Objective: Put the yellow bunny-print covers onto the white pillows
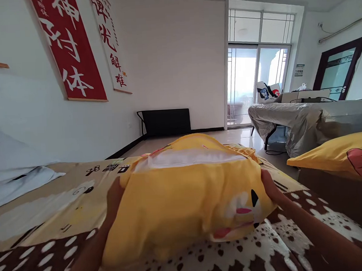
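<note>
Yellow cartoon-face pillow (184, 200) lies crosswise dead ctr, in front of wearer, over bed w/ brown-and-white spotted blanket (203, 265); lower edge blurred, so can't tell if resting or slightly lifted. Pale strip (197, 157) shows along upper side, poss. inner pillow or lining, unclear which. Handling (est.): light, soft, floppy, not fragile; loose cloth prob. slides a bit over any filling. Best hold approx. at the two short ends, cloth + filling together; mid-panel likely just sags. L hand (116, 189) at pillow's L end, R hand (270, 187) at R end, touching its edge; hands well apart, pillow btwn. Fingers mostly hidden by cloth both sides, so can't tell if pinching or only pressing. Forearms reach fwd from lower corners, angled inward, approx. level w/ each other. 2nd yellow pillow (330, 154) off to R, apart from R hand.
</note>
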